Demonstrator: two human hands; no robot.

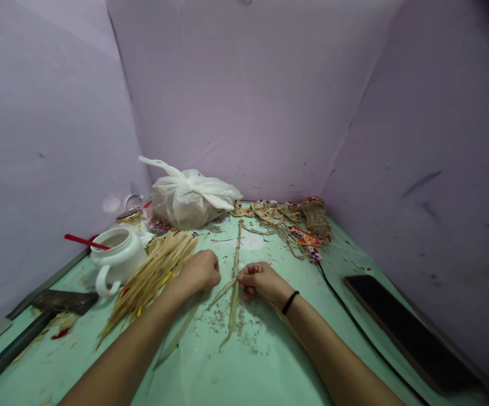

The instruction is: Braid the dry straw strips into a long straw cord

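Note:
A thin braided cord (238,248) of dried leaf strips runs down the middle of the table. At its lower end my right hand (261,281) pinches it between thumb and fingers, where loose pale strips (233,318) fan out toward me. To the left, my left hand (201,272) is closed in a fist. A long pale strip (180,332) trails from below this fist, its upper end hidden by the hand. Just beside my left hand lies a bundle of dried yellowish strips (155,270).
A white pot (121,256) with a red stick (79,241) stands left, near a dark-headed tool (64,301). Behind are a tied plastic bag (193,200) and several braided pieces (286,214). A black cable (346,301) and a dark flat device (405,332) lie right. Walls enclose three sides.

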